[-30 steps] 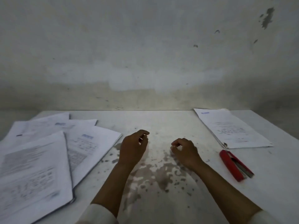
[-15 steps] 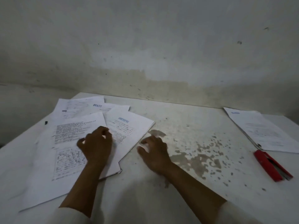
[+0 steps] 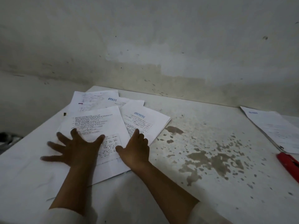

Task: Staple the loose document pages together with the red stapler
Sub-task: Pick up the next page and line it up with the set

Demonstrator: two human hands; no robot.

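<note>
Several loose printed pages (image 3: 103, 122) lie fanned and overlapping on the left part of the white table (image 3: 202, 199). My left hand (image 3: 77, 149) is spread flat with fingers wide apart on the nearest top sheet. My right hand (image 3: 135, 151) rests palm down at that sheet's right edge, its fingers reaching onto the page (image 3: 145, 120) beside it. The red stapler (image 3: 288, 164) lies at the far right edge of the view, partly cut off and well away from both hands.
Another set of pages (image 3: 273, 128) lies at the back right, just beyond the stapler. Dark worn patches (image 3: 210, 159) mark the tabletop's middle. A stained wall (image 3: 145, 46) runs along the table's far side. A dark object (image 3: 8, 139) sits beyond the table's left edge.
Both hands have moved left from the middle of the table onto the loose pages. My left hand has opened flat with its fingers spread. The view has swung left.
</note>
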